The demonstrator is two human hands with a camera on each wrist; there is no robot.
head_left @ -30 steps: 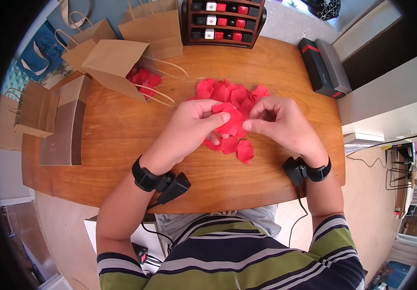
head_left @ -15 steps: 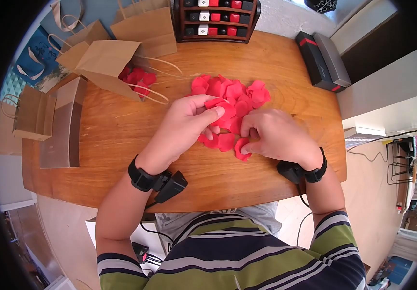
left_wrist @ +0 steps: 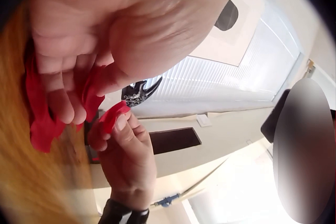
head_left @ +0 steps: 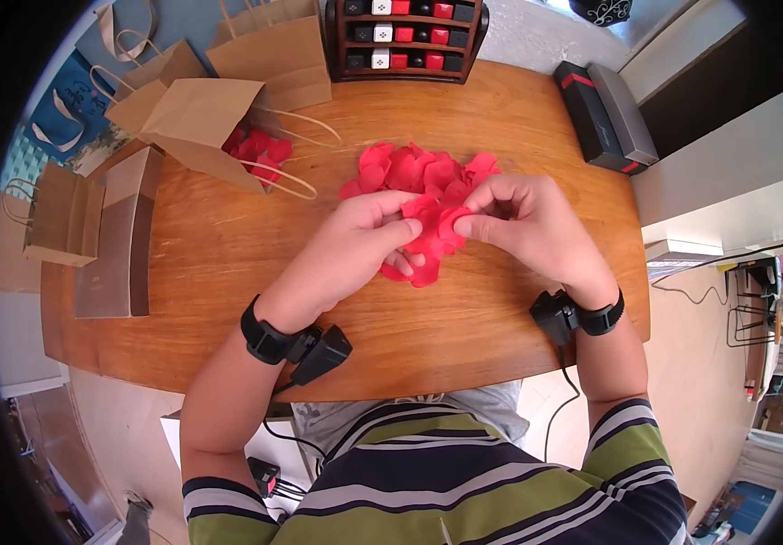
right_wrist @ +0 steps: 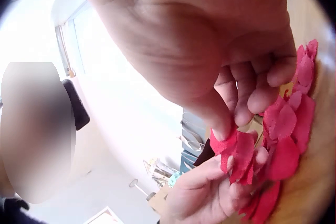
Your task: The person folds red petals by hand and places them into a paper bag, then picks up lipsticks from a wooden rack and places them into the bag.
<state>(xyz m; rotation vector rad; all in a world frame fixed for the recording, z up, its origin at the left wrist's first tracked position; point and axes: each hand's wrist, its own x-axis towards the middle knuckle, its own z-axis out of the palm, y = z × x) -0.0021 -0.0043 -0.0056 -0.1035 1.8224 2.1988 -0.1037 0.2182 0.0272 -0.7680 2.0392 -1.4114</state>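
Red fabric-like petals (head_left: 400, 168) lie in a loose pile on the wooden table, in front of the person. The left hand (head_left: 350, 241) pinches several petals between thumb and fingers at the pile's near side. Facing it, the right hand (head_left: 536, 227) holds one petal (head_left: 450, 223) between thumb and index finger, close beside the left hand's petals. The right wrist view shows the left hand (right_wrist: 205, 192) with its petals (right_wrist: 241, 155) upright, almost against the right thumb. In the left wrist view the right hand (left_wrist: 128, 155) pinches its petal (left_wrist: 114, 115).
A tipped brown paper bag (head_left: 196, 123) with red petals (head_left: 260, 150) inside lies at the back left, near other bags (head_left: 273, 54) and a grey-brown box (head_left: 119, 236). A dark rack (head_left: 405, 45) stands at the back; slim boxes (head_left: 602, 113) lie at the right back.
The right hand has gone down to a lone petal at the pile's near right, picked it up, and come back up beside the left hand. The left hand has kept its hold on its petals.
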